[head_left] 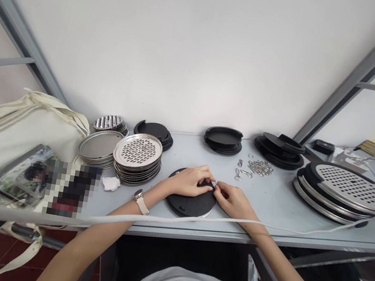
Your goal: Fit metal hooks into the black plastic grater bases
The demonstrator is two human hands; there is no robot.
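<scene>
A black round disc (192, 205) with a thin metallic rim showing at its lower right lies flat near the table's front edge. My left hand (192, 181) rests on top of it, fingers curled over its upper right part. At the disc's right edge my right hand (232, 200) has thumb and forefinger pinched together, close to the left fingertips. A small pale bit shows between the two hands, too small to name. Behind them is a pile of small metal clips (260, 168), with a few lying loose beside it. A stack of round metal grater plates (138, 153) stands to the left.
Black round parts sit in stacks (223, 140) along the wall, with more stacks (280, 152) further right. Perforated discs (349, 188) are piled at the right. Plain metal discs (100, 145), crumpled white material (110, 183) and a cream bag (29, 132) occupy the left. A white cable (173, 220) crosses in front.
</scene>
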